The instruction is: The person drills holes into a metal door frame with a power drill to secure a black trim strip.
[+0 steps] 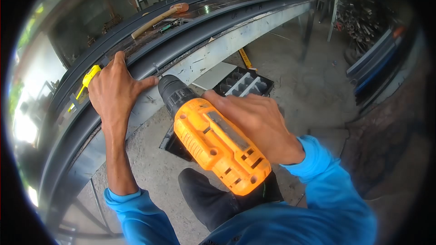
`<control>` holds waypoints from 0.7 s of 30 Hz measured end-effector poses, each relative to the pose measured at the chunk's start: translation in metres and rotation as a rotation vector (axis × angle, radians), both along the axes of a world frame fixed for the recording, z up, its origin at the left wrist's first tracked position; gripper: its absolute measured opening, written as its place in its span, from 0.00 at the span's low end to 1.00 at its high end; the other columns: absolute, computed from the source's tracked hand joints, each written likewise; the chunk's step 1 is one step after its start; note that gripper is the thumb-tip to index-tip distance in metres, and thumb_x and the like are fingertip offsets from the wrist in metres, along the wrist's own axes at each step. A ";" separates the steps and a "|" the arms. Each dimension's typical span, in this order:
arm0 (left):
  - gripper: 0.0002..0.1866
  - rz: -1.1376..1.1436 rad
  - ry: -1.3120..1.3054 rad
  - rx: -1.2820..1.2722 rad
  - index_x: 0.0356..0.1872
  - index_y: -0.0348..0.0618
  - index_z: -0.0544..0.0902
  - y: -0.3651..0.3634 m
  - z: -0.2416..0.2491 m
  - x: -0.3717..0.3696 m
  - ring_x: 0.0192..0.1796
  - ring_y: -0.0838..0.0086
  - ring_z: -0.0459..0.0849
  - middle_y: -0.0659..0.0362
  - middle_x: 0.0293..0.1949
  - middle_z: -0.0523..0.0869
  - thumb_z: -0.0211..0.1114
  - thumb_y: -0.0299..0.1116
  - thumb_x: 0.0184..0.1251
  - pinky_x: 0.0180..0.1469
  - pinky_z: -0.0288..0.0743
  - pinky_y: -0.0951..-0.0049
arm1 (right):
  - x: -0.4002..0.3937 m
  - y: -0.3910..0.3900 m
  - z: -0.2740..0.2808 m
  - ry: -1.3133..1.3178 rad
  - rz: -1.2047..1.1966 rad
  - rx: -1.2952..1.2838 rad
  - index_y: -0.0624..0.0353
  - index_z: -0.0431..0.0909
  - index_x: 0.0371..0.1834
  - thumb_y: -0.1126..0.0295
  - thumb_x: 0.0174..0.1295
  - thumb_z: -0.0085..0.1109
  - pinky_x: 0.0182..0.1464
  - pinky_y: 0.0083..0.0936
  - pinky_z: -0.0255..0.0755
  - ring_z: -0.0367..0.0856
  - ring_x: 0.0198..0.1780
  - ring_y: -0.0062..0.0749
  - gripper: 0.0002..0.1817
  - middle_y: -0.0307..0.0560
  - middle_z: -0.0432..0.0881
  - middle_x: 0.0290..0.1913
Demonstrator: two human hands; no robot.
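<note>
An orange and black power drill (222, 145) is in my right hand (259, 122), which wraps round its far side; the grip itself is hidden. The drill's black chuck (172, 90) points at the near edge of a long dark metal profile (181, 43) lying on the bench frame. My left hand (113, 81) lies over this profile, its thumb tip beside the chuck's front end and its index finger stretched across the metal. Whether the left fingers pinch the profile cannot be made out. A yellow tape measure (91, 75) sits just left of my left hand.
A mallet (156, 20) with a wooden handle lies on the bench, beside small metal tools (170, 26). Below the bench's pale side rail (218, 50) is a black compartment tray (245, 83) on the floor. Metal stock (363, 22) is stacked at the right.
</note>
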State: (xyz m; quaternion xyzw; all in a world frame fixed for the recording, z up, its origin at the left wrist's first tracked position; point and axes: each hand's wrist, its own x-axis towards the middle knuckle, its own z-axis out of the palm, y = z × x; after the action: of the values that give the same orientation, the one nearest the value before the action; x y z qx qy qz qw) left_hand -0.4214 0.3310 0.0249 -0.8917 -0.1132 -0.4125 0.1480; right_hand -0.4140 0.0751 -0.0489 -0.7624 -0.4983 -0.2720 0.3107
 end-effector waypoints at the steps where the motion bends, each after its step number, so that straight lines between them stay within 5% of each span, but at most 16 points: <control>1: 0.36 0.023 0.023 -0.028 0.32 0.41 0.78 -0.003 0.002 0.000 0.30 0.57 0.87 0.52 0.25 0.87 0.84 0.57 0.29 0.34 0.77 0.61 | 0.003 0.000 -0.001 0.006 0.004 -0.001 0.65 0.68 0.67 0.60 0.50 0.73 0.33 0.37 0.73 0.84 0.34 0.45 0.41 0.51 0.83 0.37; 11: 0.33 0.000 0.014 -0.021 0.33 0.42 0.79 -0.005 0.003 -0.004 0.29 0.60 0.88 0.54 0.24 0.87 0.84 0.56 0.32 0.33 0.78 0.62 | 0.017 0.003 -0.023 0.194 0.208 0.229 0.65 0.69 0.68 0.57 0.50 0.73 0.44 0.38 0.81 0.87 0.45 0.54 0.43 0.63 0.84 0.52; 15: 0.42 0.035 0.049 -0.036 0.39 0.41 0.82 0.004 0.001 0.002 0.28 0.61 0.88 0.53 0.24 0.86 0.82 0.66 0.27 0.32 0.77 0.62 | 0.009 0.002 -0.013 0.088 0.123 0.155 0.66 0.71 0.67 0.62 0.50 0.74 0.42 0.36 0.80 0.88 0.44 0.50 0.39 0.60 0.85 0.50; 21: 0.41 0.031 0.041 -0.023 0.37 0.42 0.81 0.005 0.000 0.001 0.28 0.61 0.88 0.55 0.23 0.86 0.81 0.66 0.29 0.30 0.77 0.62 | 0.003 0.003 0.001 -0.067 0.016 0.047 0.65 0.72 0.65 0.63 0.51 0.74 0.32 0.34 0.72 0.84 0.30 0.42 0.37 0.50 0.83 0.35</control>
State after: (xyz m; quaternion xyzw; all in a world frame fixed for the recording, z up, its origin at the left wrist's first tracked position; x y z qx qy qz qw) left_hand -0.4204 0.3355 0.0249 -0.8998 -0.1288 -0.3903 0.1464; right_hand -0.4111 0.0779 -0.0483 -0.7412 -0.5082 -0.3065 0.3137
